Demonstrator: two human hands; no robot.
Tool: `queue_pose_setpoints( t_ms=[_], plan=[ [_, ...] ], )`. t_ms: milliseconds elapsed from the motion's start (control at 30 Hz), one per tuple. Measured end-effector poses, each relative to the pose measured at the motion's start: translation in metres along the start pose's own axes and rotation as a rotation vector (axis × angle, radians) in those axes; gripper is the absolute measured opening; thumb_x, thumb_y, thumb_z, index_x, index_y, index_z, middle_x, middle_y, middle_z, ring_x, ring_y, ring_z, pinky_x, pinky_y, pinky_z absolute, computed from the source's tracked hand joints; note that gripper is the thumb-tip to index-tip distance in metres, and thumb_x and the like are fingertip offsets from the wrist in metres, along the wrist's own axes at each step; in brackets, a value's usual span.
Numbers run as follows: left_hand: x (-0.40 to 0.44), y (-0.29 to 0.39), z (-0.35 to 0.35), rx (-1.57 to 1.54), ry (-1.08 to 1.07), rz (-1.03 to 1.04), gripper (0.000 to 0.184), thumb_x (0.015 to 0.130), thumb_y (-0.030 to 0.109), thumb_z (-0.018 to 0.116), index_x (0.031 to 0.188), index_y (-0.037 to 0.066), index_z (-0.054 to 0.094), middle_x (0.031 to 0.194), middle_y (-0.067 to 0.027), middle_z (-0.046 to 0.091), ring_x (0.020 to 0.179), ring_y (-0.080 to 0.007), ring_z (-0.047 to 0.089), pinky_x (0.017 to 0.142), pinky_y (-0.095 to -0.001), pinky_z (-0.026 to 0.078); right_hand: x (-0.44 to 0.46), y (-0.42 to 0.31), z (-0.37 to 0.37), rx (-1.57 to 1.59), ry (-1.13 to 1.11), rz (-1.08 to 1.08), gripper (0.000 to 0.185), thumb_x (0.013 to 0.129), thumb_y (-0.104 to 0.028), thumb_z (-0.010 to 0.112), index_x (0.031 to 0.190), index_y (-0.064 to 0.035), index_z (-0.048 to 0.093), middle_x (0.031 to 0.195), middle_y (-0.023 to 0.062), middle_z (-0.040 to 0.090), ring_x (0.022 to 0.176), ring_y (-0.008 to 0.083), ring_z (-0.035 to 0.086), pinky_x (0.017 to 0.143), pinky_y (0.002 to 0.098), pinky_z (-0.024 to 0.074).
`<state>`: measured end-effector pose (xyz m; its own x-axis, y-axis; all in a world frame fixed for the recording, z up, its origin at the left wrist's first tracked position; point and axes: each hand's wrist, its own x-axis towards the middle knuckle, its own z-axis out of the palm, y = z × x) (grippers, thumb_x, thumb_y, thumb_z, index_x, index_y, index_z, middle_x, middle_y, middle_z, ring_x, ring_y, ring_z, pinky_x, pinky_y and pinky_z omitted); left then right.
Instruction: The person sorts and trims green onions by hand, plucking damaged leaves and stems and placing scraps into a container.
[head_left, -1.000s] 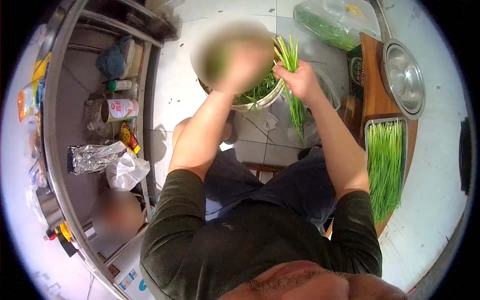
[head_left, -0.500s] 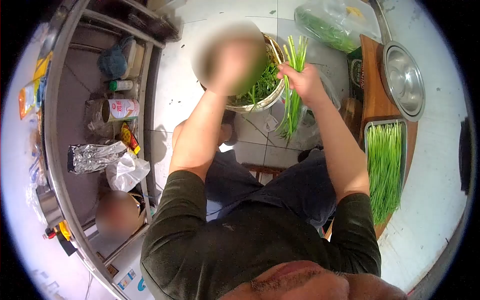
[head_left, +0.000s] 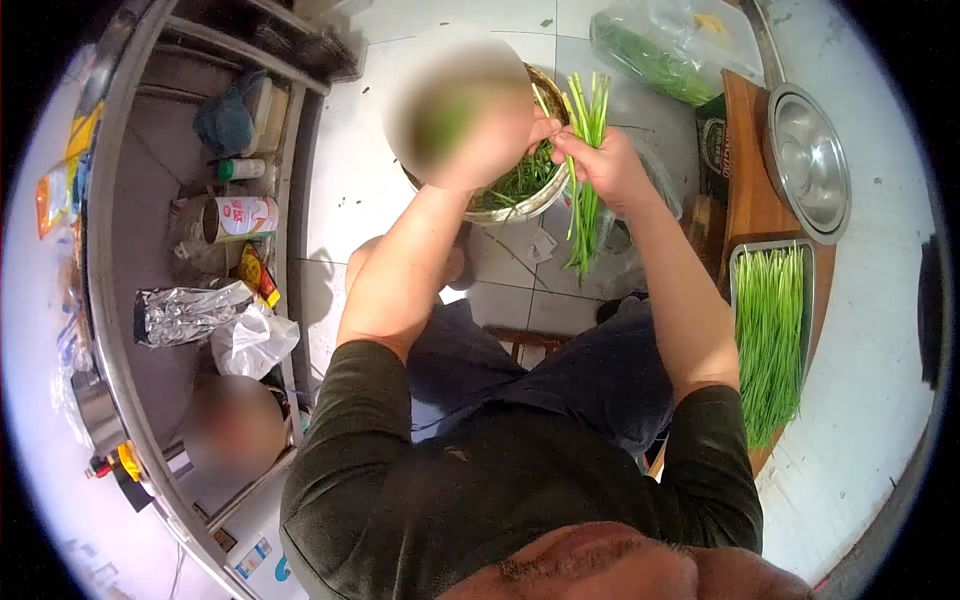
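Observation:
My right hand (head_left: 608, 170) is closed around a bunch of garlic chives (head_left: 584, 232), pale stem ends up and green tips hanging down. My left hand (head_left: 505, 142) is partly covered by a blur. Its visible fingertips are pinched together against the stems, beside my right thumb; what they grip is not clear. Below both hands stands a round basket (head_left: 520, 212) with loose green leaves and trimmings inside. To the right, a metal tray (head_left: 808, 300) holds many garlic chives (head_left: 768, 345) laid side by side.
A steel bowl (head_left: 812, 165) sits on the wooden board (head_left: 745, 150) at right. Beyond it lies a clear plastic bag (head_left: 650, 60) with greens. A metal-framed shelf (head_left: 150, 240) at left carries a can (head_left: 240, 218), a foil bag (head_left: 190, 312) and a white plastic bag (head_left: 255, 342).
My left hand has moved right, from over the basket to the bunch, and its fingertips now meet the stems. My right hand holds the chives in nearly the same place.

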<state>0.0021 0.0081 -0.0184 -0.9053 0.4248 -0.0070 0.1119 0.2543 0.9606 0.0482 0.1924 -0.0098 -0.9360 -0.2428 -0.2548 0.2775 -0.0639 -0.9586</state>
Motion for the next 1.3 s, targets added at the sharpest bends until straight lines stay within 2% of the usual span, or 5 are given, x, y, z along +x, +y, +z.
queue_pose_setpoints(
  t_ms=[400, 533, 967, 1167, 1300],
  plan=[
    [0.002, 0.001, -0.015, 0.601, 0.266, 0.619, 0.019, 0.093, 0.019, 0.061, 0.08, 0.005, 0.063, 0.063, 0.0001, 0.056, 0.055, -0.0094, 0.049, 0.052, -0.0268, 0.039, 0.001, 0.002, 0.001, 0.067, 0.029, 0.039, 0.018, 0.086, -0.022, 0.067, 0.091, -0.0044, 0.066, 0.074, 0.0014, 0.064, 0.055, 0.0064, 0.044, 0.052, 0.0221, 0.0339],
    [-0.003, 0.006, -0.003, -0.28, 0.18, -0.034, 0.019, 0.094, 0.019, 0.058, 0.086, 0.003, 0.064, 0.066, 0.0014, 0.055, 0.058, -0.0076, 0.05, 0.054, -0.0242, 0.038, 0.004, 0.009, -0.004, 0.076, 0.058, 0.046, 0.019, 0.085, -0.022, 0.067, 0.091, -0.0042, 0.066, 0.074, 0.0023, 0.064, 0.055, 0.0066, 0.044, 0.053, 0.022, 0.0337],
    [-0.024, 0.064, -0.007, 0.264, 0.071, -0.117, 0.022, 0.092, 0.019, 0.061, 0.107, 0.003, 0.063, 0.102, -0.0089, 0.065, 0.094, -0.0183, 0.061, 0.079, -0.0322, 0.051, -0.009, -0.006, 0.005, 0.056, 0.042, -0.121, 0.021, 0.086, -0.024, 0.066, 0.082, -0.0038, 0.067, 0.071, 0.0021, 0.064, 0.053, 0.0058, 0.045, 0.05, 0.024, 0.0379],
    [0.01, -0.035, -0.017, -0.478, 0.252, -0.158, 0.032, 0.094, 0.019, 0.058, 0.122, 0.005, 0.057, 0.117, -0.0092, 0.061, 0.106, -0.0209, 0.057, 0.086, -0.0367, 0.05, -0.006, -0.002, 0.0, 0.08, -0.033, -0.059, 0.022, 0.083, -0.026, 0.067, 0.085, -0.0041, 0.067, 0.073, 0.0028, 0.065, 0.052, 0.0061, 0.045, 0.049, 0.0235, 0.0354],
    [0.011, -0.04, -0.042, 0.17, 0.459, 0.109, 0.019, 0.092, 0.02, 0.06, 0.092, 0.001, 0.065, 0.074, -0.0032, 0.06, 0.068, -0.0134, 0.057, 0.063, -0.0273, 0.046, -0.004, -0.003, -0.001, 0.136, -0.026, 0.048, 0.021, 0.081, -0.026, 0.069, 0.084, -0.0049, 0.067, 0.073, 0.0031, 0.064, 0.052, 0.0072, 0.043, 0.049, 0.0238, 0.0335]
  ],
)
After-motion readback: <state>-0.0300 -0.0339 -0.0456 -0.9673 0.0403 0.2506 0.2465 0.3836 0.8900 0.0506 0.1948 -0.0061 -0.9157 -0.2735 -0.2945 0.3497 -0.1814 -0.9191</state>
